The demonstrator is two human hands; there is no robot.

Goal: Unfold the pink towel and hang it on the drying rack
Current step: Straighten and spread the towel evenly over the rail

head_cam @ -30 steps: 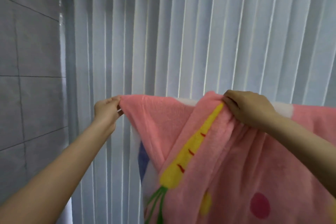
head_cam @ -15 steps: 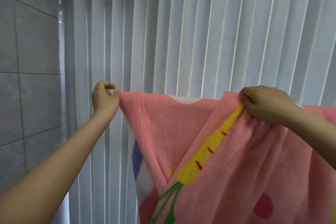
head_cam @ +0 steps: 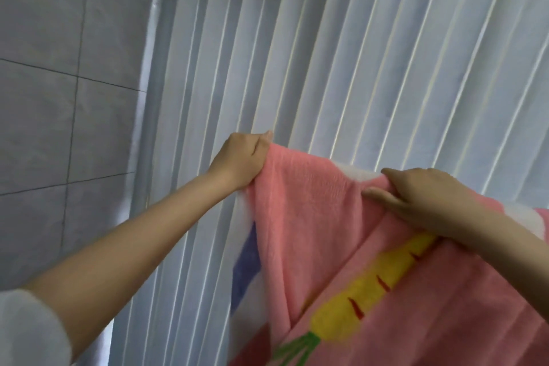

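Pink towel (head_cam: 312, 217), gripped along its top edge by left hand (head_cam: 240, 157) and right hand (head_cam: 421, 196), wants pulling taut sideways so the fold opens before hanging.

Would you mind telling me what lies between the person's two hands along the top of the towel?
In the head view, only a plain pink stretch of the pink towel spans from the left hand to the right hand.

- A home, by the look of it a bathroom or laundry corner.
- Large pale grey wall tiles (head_cam: 59, 98) with thin dark grout lines fill the left side.
- White vertical blinds (head_cam: 356, 53) hang floor-ward with daylight glowing through their slats.
- A pink towel (head_cam: 312, 217) printed with a carrot is household linen.
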